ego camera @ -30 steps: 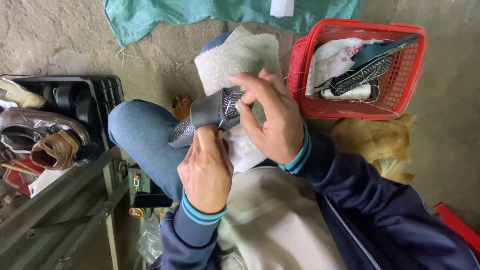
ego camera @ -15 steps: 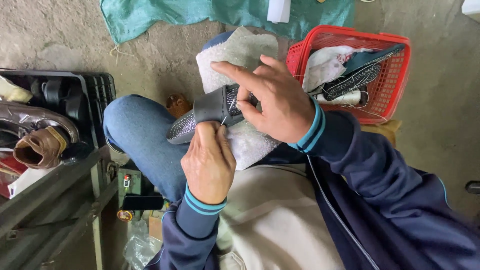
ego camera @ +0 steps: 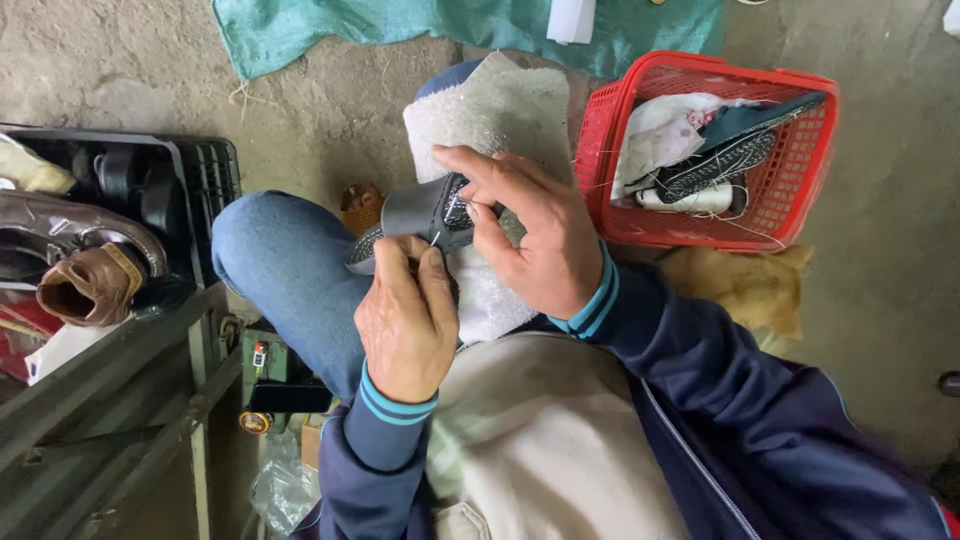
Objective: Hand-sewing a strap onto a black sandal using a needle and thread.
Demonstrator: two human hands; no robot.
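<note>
Both hands, left hand (ego camera: 405,320) and right hand (ego camera: 535,235), grasp a grey shoe (ego camera: 425,215) with clenched fingers, just left of the red basket (ego camera: 610,140).

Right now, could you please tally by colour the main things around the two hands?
Grey: 1, the shoe held by the left hand and right hand.
White: 1, the towel on the knee.
Red: 1, the basket.
Green: 1, the cloth.
Brown: 1, the shoe in the crate.
Total: 5.

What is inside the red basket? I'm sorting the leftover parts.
The red basket holds a white cloth, a dark patterned shoe sole, a dark insole and a pale roll. Anything beneath them is covered.
</note>
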